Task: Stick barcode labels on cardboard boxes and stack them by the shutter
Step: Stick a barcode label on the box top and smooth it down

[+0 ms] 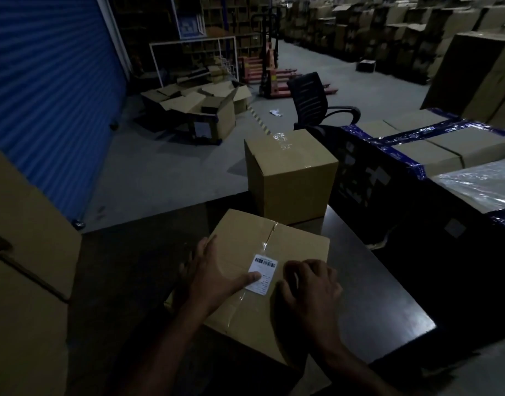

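A dim warehouse: grey concrete floor [171,172], walls of stacked cartons at 12 to 2 o'clock, and a dark table [388,295] in the foreground.

On the table's near part sits a cardboard box [245,310], sealed with clear tape along its top seam. A white barcode label [263,273] lies on the box top, across the tape, tilted a little. The left thumb [252,278] presses flat on the label's left edge; the remaining fingers of the left hand [214,274] spread straight over the box top toward 10 o'clock, palm down. The right hand [309,287] rests on the box just beside the label at 3 o'clock, its fingers curled loosely downward with the tips on the cardboard; it grasps nothing that can be seen.

A second box [291,178], taller and unlabelled on the faces shown, stands upright at 12 o'clock from the first, just beyond it at the table's far edge.

The blue shutter [45,95] fills the 10 o'clock side. Large cartons [25,267] stand at 9 o'clock. An office chair [314,98] sits at 1 o'clock, an orange pallet jack [271,72] behind it, and flattened open boxes [199,107] lie on the floor at 11 o'clock. Boxes bound with blue tape [434,144] stand at 2 o'clock.
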Tool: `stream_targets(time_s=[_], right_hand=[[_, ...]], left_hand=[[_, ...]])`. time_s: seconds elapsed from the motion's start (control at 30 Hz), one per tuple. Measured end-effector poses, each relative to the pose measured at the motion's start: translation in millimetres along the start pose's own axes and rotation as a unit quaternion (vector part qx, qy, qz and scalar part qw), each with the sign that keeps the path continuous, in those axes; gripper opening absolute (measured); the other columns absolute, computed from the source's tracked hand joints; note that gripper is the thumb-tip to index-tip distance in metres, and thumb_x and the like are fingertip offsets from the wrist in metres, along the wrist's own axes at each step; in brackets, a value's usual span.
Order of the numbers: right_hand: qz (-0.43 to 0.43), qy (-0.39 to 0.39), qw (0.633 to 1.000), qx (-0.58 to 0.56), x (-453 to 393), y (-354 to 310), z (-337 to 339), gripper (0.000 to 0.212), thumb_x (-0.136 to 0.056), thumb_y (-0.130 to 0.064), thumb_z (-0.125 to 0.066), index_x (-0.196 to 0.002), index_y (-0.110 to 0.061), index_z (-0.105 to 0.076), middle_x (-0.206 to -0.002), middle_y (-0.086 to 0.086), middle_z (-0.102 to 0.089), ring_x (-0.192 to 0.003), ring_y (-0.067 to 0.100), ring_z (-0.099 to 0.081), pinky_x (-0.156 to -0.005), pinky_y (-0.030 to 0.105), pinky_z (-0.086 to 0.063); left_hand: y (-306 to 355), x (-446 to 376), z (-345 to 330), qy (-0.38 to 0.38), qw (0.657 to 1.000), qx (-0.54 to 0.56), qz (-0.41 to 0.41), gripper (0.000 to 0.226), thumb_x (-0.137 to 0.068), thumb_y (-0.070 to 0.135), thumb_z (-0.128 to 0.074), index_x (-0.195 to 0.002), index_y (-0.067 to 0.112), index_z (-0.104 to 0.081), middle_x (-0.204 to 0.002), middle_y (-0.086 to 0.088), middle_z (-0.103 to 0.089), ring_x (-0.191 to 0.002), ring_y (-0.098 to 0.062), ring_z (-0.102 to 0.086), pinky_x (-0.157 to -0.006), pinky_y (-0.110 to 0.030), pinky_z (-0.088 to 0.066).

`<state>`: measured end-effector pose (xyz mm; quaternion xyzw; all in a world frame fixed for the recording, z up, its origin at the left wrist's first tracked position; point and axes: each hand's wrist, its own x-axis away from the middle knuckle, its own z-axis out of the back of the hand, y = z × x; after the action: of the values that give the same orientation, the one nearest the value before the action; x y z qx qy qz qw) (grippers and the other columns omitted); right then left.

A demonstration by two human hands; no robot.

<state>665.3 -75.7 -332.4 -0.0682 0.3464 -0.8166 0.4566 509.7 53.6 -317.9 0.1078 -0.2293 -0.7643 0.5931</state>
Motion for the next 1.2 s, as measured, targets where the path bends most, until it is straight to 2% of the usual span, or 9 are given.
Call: stream_targets(time_s=[0.2,0.4,0.47,0.57,0.63,0.8,0.9,1.03,1.2], right_hand=[[0.066,-0.058,0.996,0.007,-26,3,7,0.023,-0.086,-0.035,-0.065,-0.108,-0.032,-0.064,-0.112,-0.013,-0.047,-0.112,0.005,-0.034,-0.09,0.029,-0.025],[0.116,-0.165,0.979,0.03,-98,15,12,0.02,-0.086,-0.045,-0.056,-0.102,-0.041,-0.068,-0.112,-0.016,-0.058,-0.109,0.007,-0.047,-0.094,0.037,-0.047],[0.133,-0.176,0.975,0.019,-107,18,9,0.022,-0.087,-0.047,-0.054,-0.104,-0.042,-0.068,-0.112,-0.017,-0.059,-0.108,0.006,-0.047,-0.092,0.038,-0.049],[0.152,-0.151,0.977,0.001,-106,15,4,0.018,-0.091,-0.038,-0.058,-0.105,-0.038,-0.069,-0.111,-0.015,-0.058,-0.104,0.006,-0.047,-0.091,0.034,-0.046],[0.158,-0.131,0.979,0.003,-102,14,1,0.017,-0.091,-0.041,-0.057,-0.103,-0.037,-0.067,-0.107,-0.017,-0.058,-0.101,0.004,-0.047,-0.092,0.036,-0.046],[0.174,-0.108,0.978,0.045,-84,18,-6,0.036,-0.084,-0.054,-0.039,-0.104,-0.038,-0.065,-0.117,-0.015,-0.058,-0.114,0.008,-0.047,-0.107,0.045,-0.032],[0.188,-0.093,0.975,0.073,-75,20,-9,0.026,-0.088,-0.044,-0.054,-0.112,-0.038,-0.062,-0.124,-0.012,-0.056,-0.121,0.01,-0.044,-0.112,0.045,-0.026],[0.17,-0.081,0.981,0.039,-78,23,-9,0.019,-0.087,-0.038,-0.061,-0.105,-0.032,-0.066,-0.122,-0.012,-0.056,-0.12,0.009,-0.045,-0.114,0.036,-0.015],[0.163,-0.084,0.982,0.042,-80,24,-8,0.02,-0.088,-0.037,-0.062,-0.105,-0.029,-0.069,-0.123,-0.011,-0.057,-0.119,0.008,-0.044,-0.111,0.033,-0.021]], left_hand=[[6,10,-3,0.012,0.997,0.035,0.065,0.134,-0.053,0.089,-0.066,-0.156,0.03,-0.005,-0.163,-0.002,-0.008,-0.148,-0.031,-0.014,-0.118,-0.055,-0.019],[-8,30,-14,-0.01,0.979,0.154,0.136,0.123,-0.066,0.078,-0.068,-0.157,0.033,0.0,-0.164,-0.009,-0.002,-0.149,-0.036,-0.014,-0.117,-0.056,-0.025],[-11,32,-17,0.018,0.977,0.164,0.133,0.125,-0.064,0.073,-0.075,-0.157,0.031,-0.003,-0.161,-0.006,-0.006,-0.147,-0.036,-0.019,-0.114,-0.054,-0.03],[-4,24,-17,0.113,0.983,0.125,0.075,0.129,-0.055,0.074,-0.078,-0.155,0.028,-0.01,-0.152,0.001,-0.013,-0.14,-0.032,-0.023,-0.11,-0.054,-0.034],[8,12,-15,0.138,0.987,0.082,0.031,0.129,-0.055,0.078,-0.075,-0.155,0.028,-0.01,-0.157,0.002,-0.007,-0.146,-0.028,-0.013,-0.114,-0.057,-0.027],[25,-8,-22,0.077,0.996,0.051,-0.014,0.134,-0.049,0.093,-0.06,-0.155,0.027,-0.011,-0.164,0.002,0.001,-0.151,-0.018,0.009,-0.12,-0.06,-0.007],[21,-10,-27,0.071,0.996,0.043,-0.009,0.126,-0.055,0.088,-0.065,-0.154,0.028,-0.014,-0.164,0.004,0.0,-0.151,-0.017,0.01,-0.12,-0.058,-0.003],[21,-10,-28,0.094,0.995,0.032,-0.013,0.127,-0.051,0.09,-0.063,-0.153,0.027,-0.02,-0.164,0.001,-0.006,-0.152,-0.019,0.005,-0.12,-0.056,-0.008],[23,-9,-26,0.083,0.996,0.017,-0.009,0.123,-0.057,0.085,-0.067,-0.154,0.027,-0.018,-0.164,0.0,-0.004,-0.152,-0.02,0.006,-0.121,-0.055,-0.006]])
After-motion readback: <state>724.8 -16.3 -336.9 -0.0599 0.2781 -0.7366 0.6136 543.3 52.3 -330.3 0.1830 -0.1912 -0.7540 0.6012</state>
